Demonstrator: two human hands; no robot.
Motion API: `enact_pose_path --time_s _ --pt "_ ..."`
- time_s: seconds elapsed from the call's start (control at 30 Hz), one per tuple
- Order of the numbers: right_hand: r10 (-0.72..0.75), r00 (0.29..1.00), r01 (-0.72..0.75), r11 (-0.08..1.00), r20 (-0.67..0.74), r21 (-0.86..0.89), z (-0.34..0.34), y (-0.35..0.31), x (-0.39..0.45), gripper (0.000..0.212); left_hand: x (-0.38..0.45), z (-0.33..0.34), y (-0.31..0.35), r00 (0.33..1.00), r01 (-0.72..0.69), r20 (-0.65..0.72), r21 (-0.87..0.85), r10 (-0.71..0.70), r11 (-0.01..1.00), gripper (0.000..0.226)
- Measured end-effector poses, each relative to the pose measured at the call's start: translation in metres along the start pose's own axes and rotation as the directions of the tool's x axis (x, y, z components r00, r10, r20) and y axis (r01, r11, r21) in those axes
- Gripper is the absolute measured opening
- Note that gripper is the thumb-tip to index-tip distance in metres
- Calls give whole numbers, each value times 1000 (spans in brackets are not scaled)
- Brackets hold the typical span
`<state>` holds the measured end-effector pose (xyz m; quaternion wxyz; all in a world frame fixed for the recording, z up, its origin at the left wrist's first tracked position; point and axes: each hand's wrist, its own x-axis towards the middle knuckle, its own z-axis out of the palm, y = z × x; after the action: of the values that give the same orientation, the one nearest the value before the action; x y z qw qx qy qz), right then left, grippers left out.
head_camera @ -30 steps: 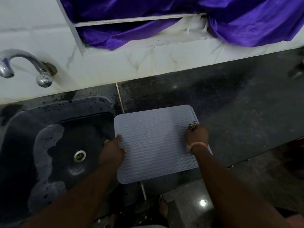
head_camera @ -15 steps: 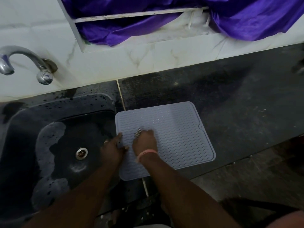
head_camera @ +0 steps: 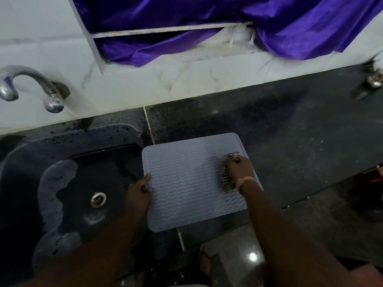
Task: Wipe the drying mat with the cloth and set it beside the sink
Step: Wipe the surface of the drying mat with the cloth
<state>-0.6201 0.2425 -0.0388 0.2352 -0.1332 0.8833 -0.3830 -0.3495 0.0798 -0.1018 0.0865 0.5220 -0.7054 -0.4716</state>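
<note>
My left hand (head_camera: 138, 194) is pinching the left edge of the drying mat (head_camera: 192, 181), which is lying flat on the dark counter (head_camera: 290, 141) just right of the sink (head_camera: 68, 183), while my right hand (head_camera: 238, 169) is pressing a speckled cloth (head_camera: 226, 181) on its right part.

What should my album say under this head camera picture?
Left hand holds drying mat; right hand wipes with cloth.

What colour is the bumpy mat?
The drying mat is pale grey-blue with wavy ridges, seen in the head view.
</note>
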Motion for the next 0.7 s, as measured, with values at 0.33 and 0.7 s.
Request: enact_pose_path --time_s 0.33,0.7 --pt "68 977 -166 836 -201 -523 33 36 -7 38 2 9 -4 996 -9 -90 133 22 991 47" --pt "-118 992 80 863 -45 -498 112 2 -62 47 2 7 -5 998 -31 -56 -13 30 999 52"
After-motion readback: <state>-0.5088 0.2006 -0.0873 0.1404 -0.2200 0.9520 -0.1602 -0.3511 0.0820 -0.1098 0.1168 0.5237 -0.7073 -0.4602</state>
